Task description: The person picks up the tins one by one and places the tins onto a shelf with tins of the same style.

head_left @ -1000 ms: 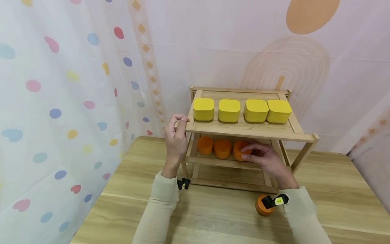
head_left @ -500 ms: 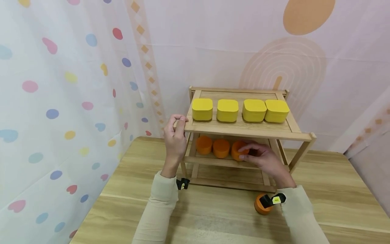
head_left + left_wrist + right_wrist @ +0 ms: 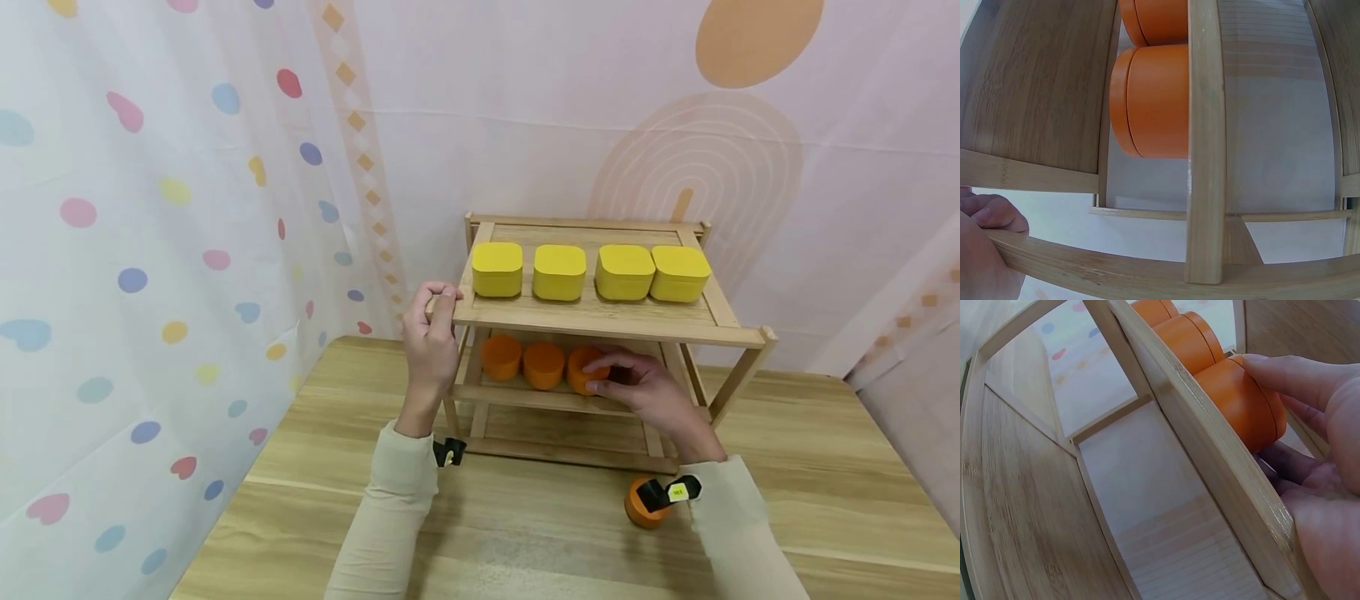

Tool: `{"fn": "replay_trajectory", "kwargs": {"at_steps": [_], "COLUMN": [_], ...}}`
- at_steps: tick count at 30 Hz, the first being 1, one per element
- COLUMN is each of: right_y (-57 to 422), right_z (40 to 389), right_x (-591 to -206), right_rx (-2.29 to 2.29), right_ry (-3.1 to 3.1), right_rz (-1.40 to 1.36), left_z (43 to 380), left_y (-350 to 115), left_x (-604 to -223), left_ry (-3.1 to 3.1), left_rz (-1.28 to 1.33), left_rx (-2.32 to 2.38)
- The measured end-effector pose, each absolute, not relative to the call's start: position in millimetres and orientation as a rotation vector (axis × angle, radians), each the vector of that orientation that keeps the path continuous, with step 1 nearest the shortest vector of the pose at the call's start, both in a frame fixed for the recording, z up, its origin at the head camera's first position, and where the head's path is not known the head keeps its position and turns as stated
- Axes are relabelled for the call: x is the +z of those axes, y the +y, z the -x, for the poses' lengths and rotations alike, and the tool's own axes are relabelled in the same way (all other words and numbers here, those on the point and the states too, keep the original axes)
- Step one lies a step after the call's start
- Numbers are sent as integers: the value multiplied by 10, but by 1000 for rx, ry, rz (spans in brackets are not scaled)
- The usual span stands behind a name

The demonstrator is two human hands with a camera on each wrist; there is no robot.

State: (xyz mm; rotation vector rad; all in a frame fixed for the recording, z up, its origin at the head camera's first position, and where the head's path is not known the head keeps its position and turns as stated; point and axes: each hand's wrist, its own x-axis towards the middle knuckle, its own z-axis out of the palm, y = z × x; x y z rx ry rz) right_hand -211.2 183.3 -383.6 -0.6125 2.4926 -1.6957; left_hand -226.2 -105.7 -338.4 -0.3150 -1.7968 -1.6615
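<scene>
A three-tier wooden rack (image 3: 600, 315) stands on the table. My left hand (image 3: 431, 346) grips its upper left corner; in the left wrist view the thumb and curled fingers are around the wooden rail (image 3: 1085, 262). Three round orange tins with lids sit in a row on the middle shelf. My right hand (image 3: 656, 396) reaches in under the top shelf and holds the rightmost orange tin (image 3: 579, 375). In the right wrist view, the thumb lies at the lid edge of that tin (image 3: 1238, 403), with the other fingers behind and below it. The middle orange tin (image 3: 543, 367) is right beside it.
Several yellow rounded-square tins (image 3: 558, 273) line the top shelf. Another orange tin (image 3: 639, 508) stands on the table (image 3: 517, 533) in front of the rack, partly hidden by the right wrist camera. A patterned curtain (image 3: 525, 125) hangs behind.
The head view has shifted very slightly. Both hands keep their places on the rack and the orange tin, with no other visible movement.
</scene>
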Motion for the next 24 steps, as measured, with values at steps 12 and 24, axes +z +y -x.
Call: {"fn": "replay_trajectory", "kwargs": {"at_steps": [12, 24], "right_y": [1837, 1854], "right_z": [2121, 2091], "right_x": [-3843, -3844], "right_rx": [-1703, -1722], "right_ry": [2501, 2509], "right_rz": [642, 652], "left_z": [2270, 2278], "left_y": [-1053, -1040], "left_x": [-3379, -3398], "left_ry": [-1785, -1780], "left_rz": [320, 321], "left_rx": [-1670, -1681]}}
